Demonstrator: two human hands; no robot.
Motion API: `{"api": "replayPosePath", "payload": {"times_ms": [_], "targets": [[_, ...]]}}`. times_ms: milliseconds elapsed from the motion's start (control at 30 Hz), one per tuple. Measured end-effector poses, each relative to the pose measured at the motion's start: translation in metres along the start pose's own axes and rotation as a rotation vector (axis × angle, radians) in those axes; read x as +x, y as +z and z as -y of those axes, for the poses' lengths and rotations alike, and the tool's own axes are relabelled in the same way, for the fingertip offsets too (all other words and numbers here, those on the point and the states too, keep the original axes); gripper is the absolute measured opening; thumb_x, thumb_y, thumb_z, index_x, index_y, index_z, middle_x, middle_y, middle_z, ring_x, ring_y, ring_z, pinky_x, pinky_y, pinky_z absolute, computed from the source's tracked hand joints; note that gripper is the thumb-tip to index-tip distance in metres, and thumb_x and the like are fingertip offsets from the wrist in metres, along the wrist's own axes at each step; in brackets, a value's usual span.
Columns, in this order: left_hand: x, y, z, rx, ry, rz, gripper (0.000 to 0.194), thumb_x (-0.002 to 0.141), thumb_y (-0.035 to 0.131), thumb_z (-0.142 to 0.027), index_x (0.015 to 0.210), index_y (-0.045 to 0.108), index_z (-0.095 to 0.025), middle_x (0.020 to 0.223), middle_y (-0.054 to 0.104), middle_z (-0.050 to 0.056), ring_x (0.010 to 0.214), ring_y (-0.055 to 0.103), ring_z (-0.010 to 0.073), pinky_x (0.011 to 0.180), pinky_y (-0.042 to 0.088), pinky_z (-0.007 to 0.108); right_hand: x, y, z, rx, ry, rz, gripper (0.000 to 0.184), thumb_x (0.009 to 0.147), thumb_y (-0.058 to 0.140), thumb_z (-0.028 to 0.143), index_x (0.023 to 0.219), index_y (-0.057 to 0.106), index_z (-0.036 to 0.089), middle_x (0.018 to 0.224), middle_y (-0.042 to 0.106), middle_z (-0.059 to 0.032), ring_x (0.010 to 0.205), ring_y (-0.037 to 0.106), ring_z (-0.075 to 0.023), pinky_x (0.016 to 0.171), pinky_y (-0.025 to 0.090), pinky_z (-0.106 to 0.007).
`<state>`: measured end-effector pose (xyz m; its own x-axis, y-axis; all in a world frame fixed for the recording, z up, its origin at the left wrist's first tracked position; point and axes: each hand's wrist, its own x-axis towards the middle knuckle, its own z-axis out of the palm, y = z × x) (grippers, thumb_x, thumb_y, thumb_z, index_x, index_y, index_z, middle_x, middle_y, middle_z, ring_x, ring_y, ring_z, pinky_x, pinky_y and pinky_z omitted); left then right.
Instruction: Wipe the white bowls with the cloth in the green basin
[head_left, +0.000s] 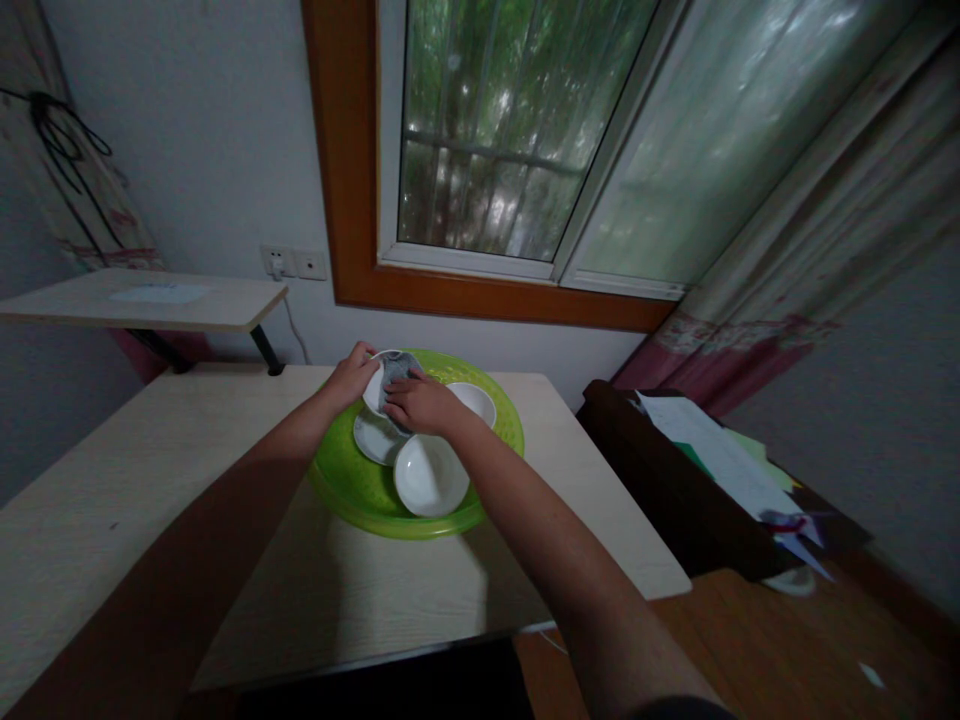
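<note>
My left hand [355,375] grips the rim of a white bowl [373,392], which is tilted above a green basin [352,505]. With my right hand [424,402] I press a grey cloth [397,370] against the inside of that bowl; the fingers lie over the cloth. Below the held bowl is a white plate [373,438] in the basin. A second white bowl [431,478] rests nearer to me, under my right forearm. Behind my right wrist sits another white bowl [474,400], partly hidden by the arm.
The basin stands on a pale wooden table [300,570]. At the left a raised shelf [150,300] on black legs holds a paper sheet. Beyond the table's right edge, papers [705,450] lie on a dark piece of furniture [645,480]. A window [525,130] is in the wall behind.
</note>
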<state>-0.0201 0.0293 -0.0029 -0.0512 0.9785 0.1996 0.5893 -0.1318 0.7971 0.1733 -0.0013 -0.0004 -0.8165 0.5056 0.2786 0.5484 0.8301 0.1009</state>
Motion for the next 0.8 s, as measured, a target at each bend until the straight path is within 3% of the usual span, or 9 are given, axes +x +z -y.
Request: {"api": "replayPosePath", "payload": {"times_ms": [133,233,367,500,600,700,800], "targets": [[0.001,0.0,0.001,0.001,0.007,-0.005,0.029,0.081,0.047,-0.033,0.107,0.055,-0.025,0.081,0.062,0.0,0.075,0.057,0.0181,0.063,0.039,0.027,-0.002,0.004,0.001,-0.108,0.127,-0.054,0.054,0.102,0.042,0.053,0.124,0.067,0.01,0.14,0.059,-0.0189,0.136,0.051,-0.0288,0.121,0.024,-0.049],[0.0,-0.002,0.001,0.003,0.044,-0.032,0.028,0.082,0.047,-0.033,0.107,0.055,-0.024,0.08,0.061,0.0,0.076,0.057,0.0182,0.063,0.039,0.027,-0.003,0.001,0.002,-0.131,0.169,-0.068,0.056,0.102,0.041,0.054,0.126,0.066,0.01,0.141,0.059,-0.0175,0.137,0.049,-0.0293,0.121,0.023,-0.051],[-0.001,-0.004,-0.001,-0.011,0.081,-0.091,0.026,0.081,0.048,-0.031,0.104,0.056,-0.024,0.085,0.063,0.0,0.079,0.058,0.0176,0.067,0.041,0.027,-0.004,-0.008,0.004,-0.144,0.146,-0.039,0.051,0.104,0.039,0.049,0.109,0.074,0.012,0.125,0.07,-0.0154,0.125,0.058,-0.0271,0.118,0.027,-0.047],[-0.002,-0.006,-0.004,-0.017,0.096,-0.167,0.026,0.08,0.048,-0.028,0.104,0.057,-0.024,0.093,0.066,0.002,0.084,0.06,0.0181,0.074,0.044,0.028,-0.001,-0.015,0.009,-0.141,0.165,-0.005,0.058,0.105,0.034,0.048,0.098,0.076,0.01,0.102,0.076,-0.016,0.106,0.067,-0.0252,0.116,0.029,-0.044],[-0.004,-0.008,-0.006,-0.002,0.092,-0.194,0.028,0.08,0.046,-0.029,0.105,0.057,-0.023,0.094,0.067,0.003,0.085,0.06,0.0186,0.076,0.044,0.029,0.0,-0.018,0.016,-0.086,0.134,0.035,0.062,0.105,0.029,0.052,0.096,0.076,0.012,0.095,0.076,-0.0146,0.099,0.069,-0.0233,0.111,0.034,-0.041],[-0.004,-0.009,-0.005,0.022,0.093,-0.201,0.029,0.082,0.045,-0.029,0.108,0.057,-0.023,0.093,0.067,0.003,0.085,0.06,0.0191,0.077,0.045,0.029,0.0,-0.021,0.023,0.02,0.06,0.043,0.056,0.104,0.032,0.055,0.112,0.07,0.015,0.104,0.076,-0.0125,0.1,0.069,-0.023,0.098,0.044,-0.037],[-0.003,-0.009,-0.002,0.033,0.107,-0.224,0.03,0.082,0.045,-0.029,0.109,0.057,-0.023,0.095,0.067,0.003,0.087,0.061,0.0194,0.078,0.046,0.029,0.001,-0.022,0.025,0.115,0.016,0.028,0.055,0.102,0.036,0.058,0.128,0.06,0.016,0.116,0.073,-0.013,0.103,0.067,-0.024,0.093,0.046,-0.036]]}}
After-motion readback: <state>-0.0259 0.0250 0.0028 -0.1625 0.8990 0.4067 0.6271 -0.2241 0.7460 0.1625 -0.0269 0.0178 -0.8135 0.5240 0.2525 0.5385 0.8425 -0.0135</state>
